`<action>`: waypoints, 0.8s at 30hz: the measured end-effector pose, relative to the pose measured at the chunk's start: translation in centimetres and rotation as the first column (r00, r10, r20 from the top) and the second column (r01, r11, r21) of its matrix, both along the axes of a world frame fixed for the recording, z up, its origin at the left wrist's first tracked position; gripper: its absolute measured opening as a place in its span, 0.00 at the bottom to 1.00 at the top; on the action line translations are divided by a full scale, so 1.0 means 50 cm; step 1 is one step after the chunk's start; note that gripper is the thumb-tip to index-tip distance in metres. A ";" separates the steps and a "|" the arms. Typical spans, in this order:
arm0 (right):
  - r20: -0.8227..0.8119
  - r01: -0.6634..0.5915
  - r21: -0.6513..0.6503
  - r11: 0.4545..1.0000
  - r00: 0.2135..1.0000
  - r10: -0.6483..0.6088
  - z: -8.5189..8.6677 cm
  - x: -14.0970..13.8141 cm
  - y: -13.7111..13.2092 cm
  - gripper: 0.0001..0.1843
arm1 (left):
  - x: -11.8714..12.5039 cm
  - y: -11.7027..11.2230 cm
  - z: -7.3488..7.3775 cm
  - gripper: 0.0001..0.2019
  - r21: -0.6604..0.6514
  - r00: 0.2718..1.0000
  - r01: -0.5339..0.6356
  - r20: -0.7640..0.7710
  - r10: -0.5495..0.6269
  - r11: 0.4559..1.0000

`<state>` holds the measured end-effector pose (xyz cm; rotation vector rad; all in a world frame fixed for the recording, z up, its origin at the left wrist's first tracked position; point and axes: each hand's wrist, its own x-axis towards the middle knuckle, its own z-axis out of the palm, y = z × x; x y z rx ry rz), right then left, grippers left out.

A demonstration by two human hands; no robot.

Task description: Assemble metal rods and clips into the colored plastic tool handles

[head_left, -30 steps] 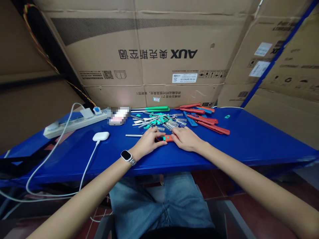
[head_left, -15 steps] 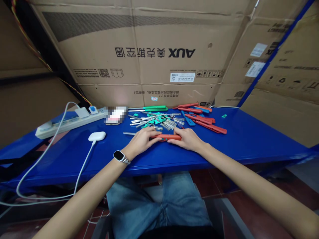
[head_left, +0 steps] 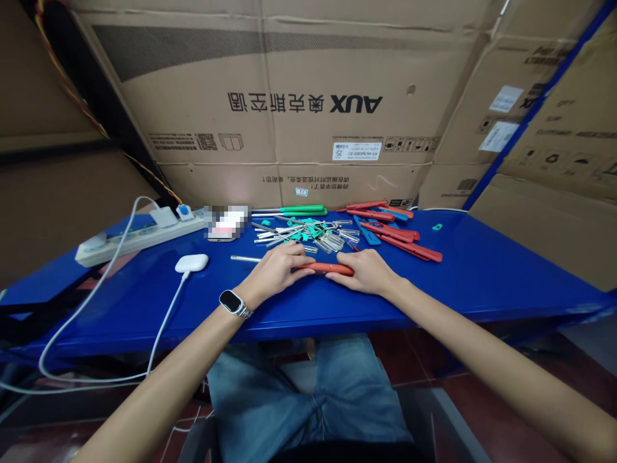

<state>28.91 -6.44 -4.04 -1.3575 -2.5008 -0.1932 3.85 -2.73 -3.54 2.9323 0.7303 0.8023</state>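
An orange-red long-nosed lighter (head_left: pixel 324 267) is held level just above the blue table. My left hand (head_left: pixel 281 265) wraps round its middle, and the silver tube (head_left: pixel 245 258) sticks out to the left. At the other end, the thumb and fingers of my right hand (head_left: pixel 364 271) pinch the handle. Behind the hands lies a heap of loose lighter parts: metal tubes (head_left: pixel 266 235), green plastic pieces (head_left: pixel 312 227) and clear tanks (head_left: pixel 332 242). Part of the lighter is hidden under my left fingers.
Red handle shells (head_left: pixel 409 247) and blue ones (head_left: pixel 367 231) lie at the right. Green lighters (head_left: pixel 303 210) lie at the back, beside a blurred phone (head_left: pixel 226 225). A power strip (head_left: pixel 139 238) and a white case (head_left: pixel 191 263) with cable are left. Cardboard (head_left: pixel 299 58) walls the table.
More of the silver tube shows left of my left hand. Green bits seen on the handle's near side no longer show. Both hands keep hold, and the view has shifted slightly.
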 end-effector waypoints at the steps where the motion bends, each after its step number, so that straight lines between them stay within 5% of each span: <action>1: 0.042 0.014 -0.003 1.000 0.999 -0.013 0.007 -0.008 0.000 0.23 | 0.000 0.002 0.004 0.15 0.022 1.000 -0.006 -0.011 0.006 1.000; 7: 0.133 0.012 -0.053 0.999 0.991 -0.004 0.035 -0.063 0.022 0.25 | -0.002 0.011 0.027 0.12 0.086 0.994 -0.080 -0.066 0.086 0.993; 11: -0.064 -0.022 -0.106 0.994 0.998 0.015 0.030 -0.074 0.026 0.23 | -0.016 -0.009 0.034 0.16 0.176 0.964 -0.224 0.185 0.191 0.959; 14: -0.212 -0.021 -0.172 0.985 0.977 -0.016 0.024 -0.071 0.019 0.22 | -0.026 -0.025 0.031 0.12 0.117 0.799 -0.351 0.554 0.232 0.929; 16: -0.292 -0.046 -0.203 0.978 0.956 -0.016 0.023 -0.069 0.016 0.22 | -0.027 -0.025 0.025 0.09 -0.100 0.612 -0.355 0.727 0.312 0.930; 18: -0.364 -0.065 -0.213 0.975 0.931 -0.018 0.020 -0.073 0.018 0.22 | -0.020 -0.017 0.019 0.14 -0.416 0.544 -0.194 0.708 0.451 0.888; 20: -0.445 -0.080 -0.248 0.966 0.895 -0.040 0.016 -0.084 0.022 0.21 | -0.005 -0.004 0.014 0.20 -0.692 0.616 0.044 0.587 0.526 0.721; 22: -0.549 -0.119 -0.332 0.936 0.831 -0.089 0.009 -0.101 0.028 0.21 | 0.018 0.012 0.013 0.25 -0.799 0.648 0.245 0.556 0.520 0.549; 24: -0.661 -0.187 -0.413 0.891 0.734 -0.153 0.001 -0.124 0.032 0.21 | 0.044 0.026 0.018 0.26 -0.777 0.609 0.396 0.621 0.493 0.490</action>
